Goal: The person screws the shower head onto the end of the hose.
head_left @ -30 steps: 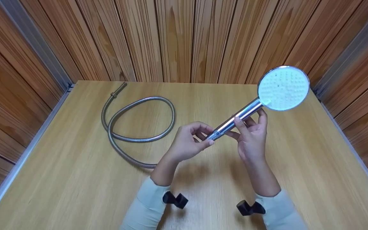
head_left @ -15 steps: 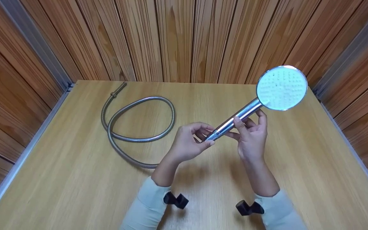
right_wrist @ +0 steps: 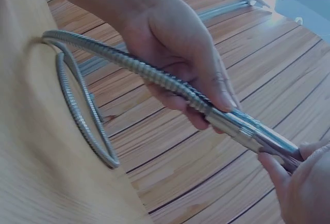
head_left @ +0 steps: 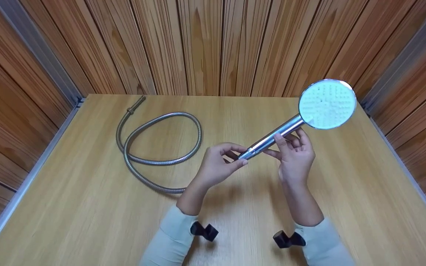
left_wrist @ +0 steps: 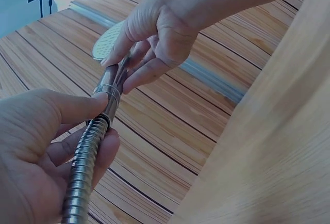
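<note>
A chrome handheld shower head with a round, pale nozzle face is held up over the table, its handle slanting down to the left. My right hand holds the handle between thumb and fingers at about its middle. At the lower end, my left hand pinches the metal end fitting of a flexible shower hose. In both wrist views the fitting lies in line with the handle, against its end. From there the hose runs under my left wrist and onto the table.
The rest of the hose lies looped on the left of the wooden table, its free end near the back edge. Wood-plank walls enclose the back and sides. A black mount sits on each sleeve cuff.
The right hand's thumb and fingers have shifted slightly on the handle, towards the nozzle face. The shower head has dipped a little, while the left hand stays nearly in place.
</note>
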Demonstrator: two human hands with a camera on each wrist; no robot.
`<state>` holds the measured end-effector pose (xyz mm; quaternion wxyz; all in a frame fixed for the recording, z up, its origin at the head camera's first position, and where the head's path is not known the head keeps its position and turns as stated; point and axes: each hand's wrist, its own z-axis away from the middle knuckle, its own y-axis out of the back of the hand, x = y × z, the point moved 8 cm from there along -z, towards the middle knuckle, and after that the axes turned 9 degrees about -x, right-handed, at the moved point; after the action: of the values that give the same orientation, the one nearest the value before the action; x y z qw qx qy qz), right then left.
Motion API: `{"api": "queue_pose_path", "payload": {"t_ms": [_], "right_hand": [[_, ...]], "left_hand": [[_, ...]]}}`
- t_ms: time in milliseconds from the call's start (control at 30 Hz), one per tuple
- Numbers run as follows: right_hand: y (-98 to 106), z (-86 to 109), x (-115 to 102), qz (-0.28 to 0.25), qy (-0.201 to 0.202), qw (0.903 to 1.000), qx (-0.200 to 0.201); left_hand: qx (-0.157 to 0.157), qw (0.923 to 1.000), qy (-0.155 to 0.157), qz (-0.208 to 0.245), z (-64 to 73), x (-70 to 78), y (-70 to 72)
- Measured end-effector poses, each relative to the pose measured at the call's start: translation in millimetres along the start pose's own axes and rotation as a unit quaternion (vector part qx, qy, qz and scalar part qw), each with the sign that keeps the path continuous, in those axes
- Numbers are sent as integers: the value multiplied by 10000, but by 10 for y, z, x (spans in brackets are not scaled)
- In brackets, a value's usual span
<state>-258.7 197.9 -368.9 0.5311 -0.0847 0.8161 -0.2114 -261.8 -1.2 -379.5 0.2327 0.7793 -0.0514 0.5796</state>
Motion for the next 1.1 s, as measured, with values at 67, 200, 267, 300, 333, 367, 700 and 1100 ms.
{"api": "queue_pose_path", "payload": {"t_ms": [67,200,267,300,333,367,700,1100], "right_hand": [[15,13,-2,71,162,9997,174],[25,30,-15,94,354,9988,330],[36,26,-20,86,362,9987,347],[44,21,-21,73,340,9988,351],[55,17,-21,60,314,9988,364],[68,11,-24,42,294,9988,384],[215,-43,43,-292,-76,9973,671],[315,-68,90,-430,-455,9949,790]], "left_hand": [[10,10000,4,9,-2,-6,1],[-15,10000,-33,34,-17,2,-4],[-59,9999,-67,50,-27,15,-10],[-99,9999,-90,71,-32,21,-15],[-155,9998,-119,75,-38,25,-20],[-218,9996,-148,89,-42,33,-25],[-595,9978,-261,102,40,-40,75],[-840,9960,-163,239,194,-194,238]]}}
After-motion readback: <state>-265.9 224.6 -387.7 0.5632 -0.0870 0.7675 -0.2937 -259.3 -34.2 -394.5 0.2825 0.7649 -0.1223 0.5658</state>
